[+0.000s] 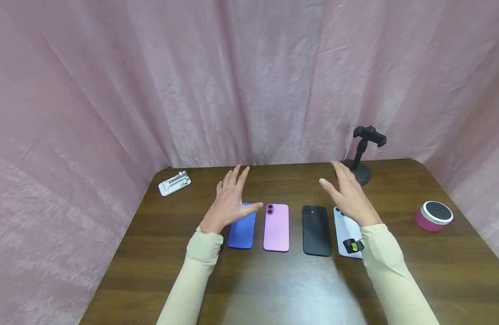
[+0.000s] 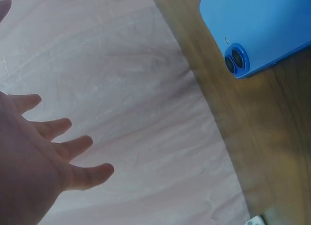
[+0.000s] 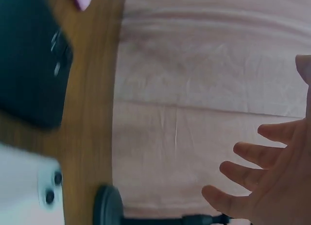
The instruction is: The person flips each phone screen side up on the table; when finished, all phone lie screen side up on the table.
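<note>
Four phones would be several: a blue phone (image 1: 241,232), a pink phone (image 1: 276,230), a black phone (image 1: 316,232) and a pale blue phone (image 1: 345,230) lie face down in a row. My left hand (image 1: 230,201) hovers over the blue phone with its fingers spread, holding nothing. Above the pale blue phone, my right hand (image 1: 351,196) is likewise raised with fingers spread and partly hides it. The left wrist view shows the blue phone's twin cameras (image 2: 236,60). In the right wrist view the black phone (image 3: 31,64) and the pale phone (image 3: 29,186) appear blurred.
A black phone stand (image 1: 357,164) stands at the back right. Farther right is a pink round container with a dark top (image 1: 434,215). A white object with a grey strip (image 1: 174,183) lies at the back left. Pink curtains (image 1: 249,81) hang behind the wooden table (image 1: 152,253).
</note>
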A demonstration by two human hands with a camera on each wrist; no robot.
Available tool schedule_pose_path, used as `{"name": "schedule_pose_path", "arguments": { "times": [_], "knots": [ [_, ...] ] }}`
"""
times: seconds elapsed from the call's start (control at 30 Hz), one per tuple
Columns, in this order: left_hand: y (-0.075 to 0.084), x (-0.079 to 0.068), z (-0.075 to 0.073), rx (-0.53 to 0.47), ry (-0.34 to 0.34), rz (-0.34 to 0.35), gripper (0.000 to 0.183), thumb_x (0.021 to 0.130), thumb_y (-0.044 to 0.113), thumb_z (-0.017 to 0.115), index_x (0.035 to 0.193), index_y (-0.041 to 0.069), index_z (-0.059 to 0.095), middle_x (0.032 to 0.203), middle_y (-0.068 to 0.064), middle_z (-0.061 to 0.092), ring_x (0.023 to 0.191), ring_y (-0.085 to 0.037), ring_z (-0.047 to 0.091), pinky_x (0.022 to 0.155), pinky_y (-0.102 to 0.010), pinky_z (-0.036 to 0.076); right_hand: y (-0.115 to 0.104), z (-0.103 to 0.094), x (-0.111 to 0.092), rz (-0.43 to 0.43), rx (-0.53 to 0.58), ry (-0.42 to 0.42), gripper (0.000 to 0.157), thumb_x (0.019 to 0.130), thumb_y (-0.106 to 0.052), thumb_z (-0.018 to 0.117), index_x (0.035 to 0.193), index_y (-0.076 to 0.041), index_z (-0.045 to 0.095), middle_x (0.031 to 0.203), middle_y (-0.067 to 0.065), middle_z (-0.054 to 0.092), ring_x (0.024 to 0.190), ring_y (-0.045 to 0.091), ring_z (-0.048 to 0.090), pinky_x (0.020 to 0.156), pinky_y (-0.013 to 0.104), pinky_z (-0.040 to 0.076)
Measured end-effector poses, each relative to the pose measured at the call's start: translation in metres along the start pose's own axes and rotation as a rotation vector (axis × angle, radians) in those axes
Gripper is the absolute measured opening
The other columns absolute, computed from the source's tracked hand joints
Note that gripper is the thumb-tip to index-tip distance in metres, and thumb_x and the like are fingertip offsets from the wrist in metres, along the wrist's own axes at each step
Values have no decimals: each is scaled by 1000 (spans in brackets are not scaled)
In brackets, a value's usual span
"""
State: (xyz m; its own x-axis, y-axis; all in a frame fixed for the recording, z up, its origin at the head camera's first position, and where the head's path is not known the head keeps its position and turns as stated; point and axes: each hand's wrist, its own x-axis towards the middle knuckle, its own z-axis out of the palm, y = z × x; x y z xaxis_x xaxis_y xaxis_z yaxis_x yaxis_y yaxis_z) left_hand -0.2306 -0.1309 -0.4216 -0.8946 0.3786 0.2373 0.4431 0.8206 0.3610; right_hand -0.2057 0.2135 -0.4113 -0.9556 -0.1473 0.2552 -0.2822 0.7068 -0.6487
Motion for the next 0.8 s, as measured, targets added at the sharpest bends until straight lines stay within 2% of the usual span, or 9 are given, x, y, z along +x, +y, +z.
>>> {"name": "schedule_pose_path", "arguments": {
  "times": [0.13, 0.3, 0.53, 0.8],
  "knots": [
    [-5, -6, -4, -88, -3, 3, 109, 81, 57, 74, 164, 20, 13, 167, -13, 11, 149, -41, 18, 112, -68, 15, -5, 9, 9, 2, 109, -11, 77, 104, -48, 51, 160, -4, 21, 163, 23, 22, 148, 45, 21, 111, 68, 21],
    [-9, -12, -6, -169, -11, -17, 110, 80, 46, 79, 163, 19, 13, 167, -13, 12, 149, -41, 17, 112, -69, 14, -13, 20, 18, 3, 151, -19, 75, 103, -45, 54, 159, -4, 24, 161, 21, 27, 147, 42, 25, 112, 65, 24],
    [-18, -23, -3, -182, 5, -34, 109, 78, 44, 81, 162, 15, 18, 165, -15, 16, 146, -45, 22, 111, -70, 18, -23, 40, 32, -37, 167, -25, 73, 101, -42, 59, 156, -3, 31, 157, 19, 34, 145, 38, 31, 112, 60, 28],
    [-30, -38, 1, -186, -21, -60, 108, 78, 39, 83, 161, 12, 19, 164, -18, 20, 147, -45, 21, 109, -72, 20, -32, 68, 40, -69, 168, -68, 71, 99, -37, 65, 153, -1, 37, 153, 21, 40, 141, 40, 35, 112, 60, 28]
  ]
}}
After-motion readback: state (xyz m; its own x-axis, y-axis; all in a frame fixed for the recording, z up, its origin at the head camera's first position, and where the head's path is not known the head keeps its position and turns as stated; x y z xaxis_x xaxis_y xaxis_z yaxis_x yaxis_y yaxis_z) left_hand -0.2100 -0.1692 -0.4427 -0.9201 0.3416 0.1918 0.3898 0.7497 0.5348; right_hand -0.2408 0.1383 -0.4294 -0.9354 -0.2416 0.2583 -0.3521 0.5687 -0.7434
